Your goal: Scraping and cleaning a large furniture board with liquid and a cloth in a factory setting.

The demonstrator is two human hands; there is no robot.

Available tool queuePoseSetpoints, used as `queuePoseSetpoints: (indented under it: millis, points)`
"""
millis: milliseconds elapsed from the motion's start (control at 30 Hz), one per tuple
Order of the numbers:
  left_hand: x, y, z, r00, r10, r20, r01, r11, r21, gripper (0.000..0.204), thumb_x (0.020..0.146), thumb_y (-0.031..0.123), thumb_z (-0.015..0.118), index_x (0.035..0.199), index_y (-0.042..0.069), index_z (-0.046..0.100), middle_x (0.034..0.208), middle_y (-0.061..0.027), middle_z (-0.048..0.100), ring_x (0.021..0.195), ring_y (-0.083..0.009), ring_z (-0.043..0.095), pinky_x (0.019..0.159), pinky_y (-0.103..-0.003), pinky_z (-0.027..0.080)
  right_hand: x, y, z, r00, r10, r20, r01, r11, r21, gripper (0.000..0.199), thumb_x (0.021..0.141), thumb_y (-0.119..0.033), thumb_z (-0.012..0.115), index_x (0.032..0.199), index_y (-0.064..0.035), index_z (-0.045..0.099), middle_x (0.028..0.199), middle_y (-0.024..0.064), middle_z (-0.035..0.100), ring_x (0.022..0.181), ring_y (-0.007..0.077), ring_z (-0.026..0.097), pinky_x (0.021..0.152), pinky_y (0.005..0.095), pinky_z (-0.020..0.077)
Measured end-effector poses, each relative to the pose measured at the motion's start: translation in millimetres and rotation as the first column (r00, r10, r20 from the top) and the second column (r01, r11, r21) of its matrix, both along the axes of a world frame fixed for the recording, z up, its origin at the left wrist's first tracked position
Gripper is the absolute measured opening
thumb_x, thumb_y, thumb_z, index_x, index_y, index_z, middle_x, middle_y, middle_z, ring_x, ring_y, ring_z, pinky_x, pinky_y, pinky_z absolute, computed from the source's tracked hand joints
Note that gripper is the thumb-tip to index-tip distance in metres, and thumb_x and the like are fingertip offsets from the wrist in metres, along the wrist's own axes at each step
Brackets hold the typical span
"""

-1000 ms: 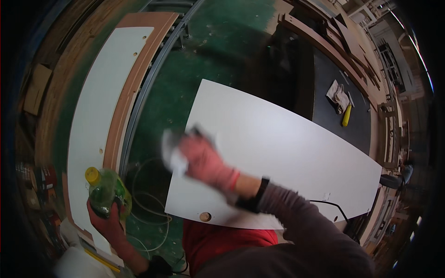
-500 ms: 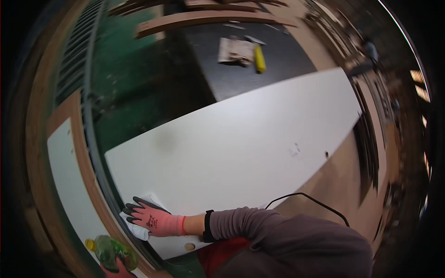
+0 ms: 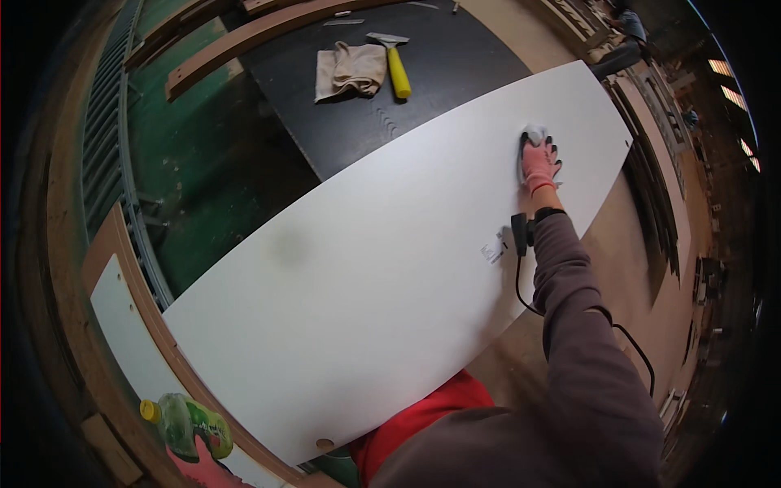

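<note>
A large white panel (image 3: 366, 260) with a round hole near its lower corner lies across the view. My right hand (image 3: 539, 163), in a pink glove with dark fingertips, is stretched over its far right part and presses a white cloth (image 3: 534, 132) onto the surface. Most of that cloth is hidden under the glove; some shows beyond the fingertips. At the lower left, my left hand (image 3: 199, 465), also in a pink glove, is wrapped round a clear green bottle (image 3: 183, 423) with a yellow cap.
A black board (image 3: 285, 89) beyond the panel bears a beige cloth (image 3: 351, 71) and a yellow-handled scraper (image 3: 398, 71). A black cable (image 3: 634, 346) runs by my right arm. Left lie a brown-edged white board (image 3: 130, 325) and a roller conveyor (image 3: 110, 122). Another person (image 3: 628, 26) is far right.
My right hand has swept the white cloth from the panel's near left corner to its far right part. My left hand still holds the bottle. The view has shifted.
</note>
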State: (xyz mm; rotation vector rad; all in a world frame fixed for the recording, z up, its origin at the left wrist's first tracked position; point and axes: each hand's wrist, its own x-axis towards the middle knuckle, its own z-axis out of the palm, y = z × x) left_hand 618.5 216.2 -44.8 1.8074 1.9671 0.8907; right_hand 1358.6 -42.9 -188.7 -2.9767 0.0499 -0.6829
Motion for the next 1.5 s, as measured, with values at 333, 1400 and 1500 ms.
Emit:
queuePoseSetpoints:
  millis: [333,1400,1500]
  points:
    - [-91.0,-11.9,-5.6,0.976,0.071,0.206,-0.069,0.997,-0.016,0.052,0.075,0.004,0.068,0.122,-0.004,0.047,0.114,-0.0131,0.056,0.101,-0.0226,0.055,0.09,-0.033,0.045,-319.1,247.6,26.4,0.439,0.897,-0.055,-0.841,0.431,0.327,0.031,0.083,-0.024,0.051,0.103,-0.0002,0.056,0.105,0.0186,0.059,0.103,0.0326,0.053,0.096,0.0437,0.0366]
    - [-69.8,3.8,-5.4,0.981,-0.061,0.181,0.092,0.982,-0.162,0.058,0.065,-0.003,0.065,0.121,-0.002,0.048,0.111,-0.012,0.056,0.102,-0.0232,0.054,0.094,-0.034,0.041,-563.1,317.7,47.8,-0.136,0.835,-0.534,-0.963,0.016,0.269,0.062,0.079,-0.036,0.055,0.132,-0.0048,0.045,0.138,0.0155,0.042,0.133,0.0261,0.033,0.114,0.0495,0.0094]
    - [-56.7,6.1,1.1,0.982,-0.008,0.188,0.035,0.989,-0.141,0.057,0.067,-0.002,0.066,0.121,-0.002,0.048,0.112,-0.0124,0.056,0.102,-0.023,0.054,0.094,-0.034,0.041,-519.5,311.2,49.3,-0.046,0.916,-0.399,-0.865,0.164,0.475,0.04,0.078,-0.026,0.055,0.113,-0.0059,0.057,0.116,0.0139,0.057,0.115,0.0275,0.049,0.111,0.0431,0.0213]
